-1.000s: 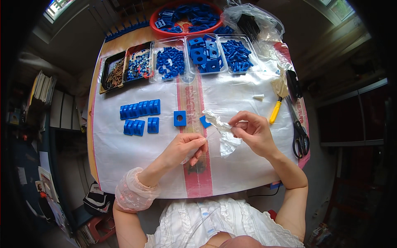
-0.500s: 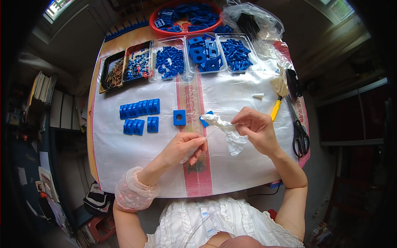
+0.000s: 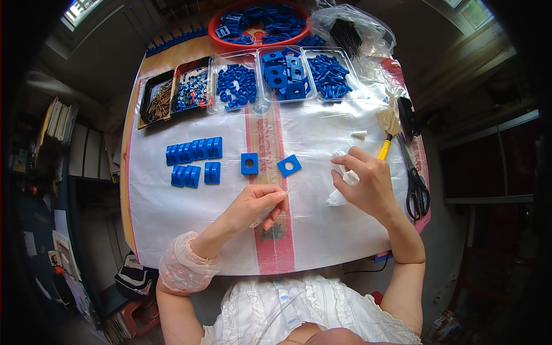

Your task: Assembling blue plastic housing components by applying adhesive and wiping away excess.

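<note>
My left hand [image 3: 265,206] is closed in a pinch over the red stripe of the cloth; whatever lies between its fingertips is too small or hidden to make out. To the right, my right hand [image 3: 368,181] has thumb and forefinger apart. Beneath and beside it lies a crumpled white tissue [image 3: 336,199], partly covered by the hand. Ahead of my left hand are two flat blue square pieces with round holes: one upright square [image 3: 245,168] and one turned askew [image 3: 282,168]. Several ridged blue parts [image 3: 199,150] stand in two rows at the left.
Along the back are a black tray of screws [image 3: 161,103], a tray of small mixed parts [image 3: 192,89], clear boxes of blue pieces [image 3: 236,86] and a red basin [image 3: 214,31]. Black scissors [image 3: 418,198], a yellow-handled tool [image 3: 384,148] and a small white cone [image 3: 359,133] are at the right.
My right hand has moved right and let go of the tissue, which now lies on the cloth. The askew blue square has come fully into view. My left hand has stayed put.
</note>
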`<control>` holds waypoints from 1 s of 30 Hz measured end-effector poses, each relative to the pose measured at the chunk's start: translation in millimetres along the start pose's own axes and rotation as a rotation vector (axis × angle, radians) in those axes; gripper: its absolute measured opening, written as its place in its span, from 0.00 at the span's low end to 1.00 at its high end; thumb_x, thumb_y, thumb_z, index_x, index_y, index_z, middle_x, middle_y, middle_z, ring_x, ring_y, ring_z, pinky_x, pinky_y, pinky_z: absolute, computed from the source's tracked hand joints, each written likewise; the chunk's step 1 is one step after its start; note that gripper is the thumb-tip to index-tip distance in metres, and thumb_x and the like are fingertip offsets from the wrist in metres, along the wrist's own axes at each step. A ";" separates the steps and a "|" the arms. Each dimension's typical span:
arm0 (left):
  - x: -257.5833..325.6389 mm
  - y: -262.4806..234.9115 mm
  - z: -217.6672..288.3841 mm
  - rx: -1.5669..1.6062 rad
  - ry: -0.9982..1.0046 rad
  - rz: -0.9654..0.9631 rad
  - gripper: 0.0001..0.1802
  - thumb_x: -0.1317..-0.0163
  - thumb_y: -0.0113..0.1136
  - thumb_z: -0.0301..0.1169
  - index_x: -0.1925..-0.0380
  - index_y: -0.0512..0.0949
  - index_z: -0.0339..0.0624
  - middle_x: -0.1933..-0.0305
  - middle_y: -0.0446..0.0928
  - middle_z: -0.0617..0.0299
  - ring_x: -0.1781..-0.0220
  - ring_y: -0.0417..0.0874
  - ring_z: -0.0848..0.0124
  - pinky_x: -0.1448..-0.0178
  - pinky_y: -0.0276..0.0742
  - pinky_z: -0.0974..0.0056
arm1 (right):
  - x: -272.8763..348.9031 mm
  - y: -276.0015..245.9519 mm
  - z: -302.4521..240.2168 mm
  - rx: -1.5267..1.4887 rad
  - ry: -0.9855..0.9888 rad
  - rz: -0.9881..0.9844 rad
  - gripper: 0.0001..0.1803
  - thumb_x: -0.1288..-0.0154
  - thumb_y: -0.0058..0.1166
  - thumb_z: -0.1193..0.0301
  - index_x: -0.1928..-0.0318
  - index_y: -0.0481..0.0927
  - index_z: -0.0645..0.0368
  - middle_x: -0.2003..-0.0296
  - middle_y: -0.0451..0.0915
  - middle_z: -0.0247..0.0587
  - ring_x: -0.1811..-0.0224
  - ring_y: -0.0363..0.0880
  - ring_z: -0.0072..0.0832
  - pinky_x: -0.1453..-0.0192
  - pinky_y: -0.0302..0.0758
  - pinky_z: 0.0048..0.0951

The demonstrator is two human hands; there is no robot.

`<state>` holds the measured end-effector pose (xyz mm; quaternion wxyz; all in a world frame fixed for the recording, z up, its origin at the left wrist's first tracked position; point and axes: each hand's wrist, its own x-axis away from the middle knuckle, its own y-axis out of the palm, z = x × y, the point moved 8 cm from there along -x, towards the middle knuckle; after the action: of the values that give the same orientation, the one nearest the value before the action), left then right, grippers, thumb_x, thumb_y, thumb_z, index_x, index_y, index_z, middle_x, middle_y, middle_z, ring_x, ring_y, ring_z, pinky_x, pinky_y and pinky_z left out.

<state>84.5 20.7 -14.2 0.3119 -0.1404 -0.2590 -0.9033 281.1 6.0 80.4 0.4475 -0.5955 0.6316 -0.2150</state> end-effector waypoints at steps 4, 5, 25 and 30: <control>-0.3 0.3 0.5 -0.016 -0.010 0.017 0.17 0.26 0.51 0.38 0.71 0.77 0.39 0.78 0.73 0.65 0.82 0.74 0.79 0.76 0.67 0.75 | 1.4 -3.0 -18.2 -0.216 -0.110 0.034 0.09 0.47 0.67 0.80 0.65 0.83 0.60 0.73 0.77 0.38 0.72 0.79 0.31 0.69 0.73 0.30; -0.2 0.1 -0.2 -0.015 -0.013 0.019 0.17 0.25 0.51 0.38 0.71 0.77 0.39 0.78 0.73 0.65 0.82 0.74 0.79 0.76 0.67 0.75 | 2.3 -1.6 -21.7 -0.267 -0.093 0.012 0.10 0.48 0.67 0.81 0.64 0.82 0.60 0.73 0.77 0.38 0.72 0.79 0.31 0.69 0.73 0.30; 0.5 1.1 -2.4 -0.047 -0.005 0.007 0.16 0.25 0.50 0.37 0.69 0.78 0.39 0.78 0.74 0.69 0.82 0.74 0.82 0.79 0.63 0.78 | 6.4 6.0 -21.3 -0.288 -0.117 0.091 0.08 0.51 0.63 0.86 0.68 0.81 0.63 0.75 0.77 0.36 0.78 0.75 0.24 0.75 0.70 0.25; -0.7 0.7 -3.9 -0.060 0.000 0.006 0.16 0.25 0.50 0.37 0.69 0.78 0.40 0.79 0.74 0.69 0.83 0.75 0.83 0.81 0.61 0.78 | 5.3 12.1 -7.0 -0.432 0.047 0.018 0.06 0.47 0.62 0.85 0.69 0.83 0.65 0.74 0.79 0.33 0.79 0.73 0.15 0.75 0.67 0.18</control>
<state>85.2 18.5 -17.5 0.3103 -0.1505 -0.2312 -0.9097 269.2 1.5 72.5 0.2964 -0.6667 0.6786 -0.0846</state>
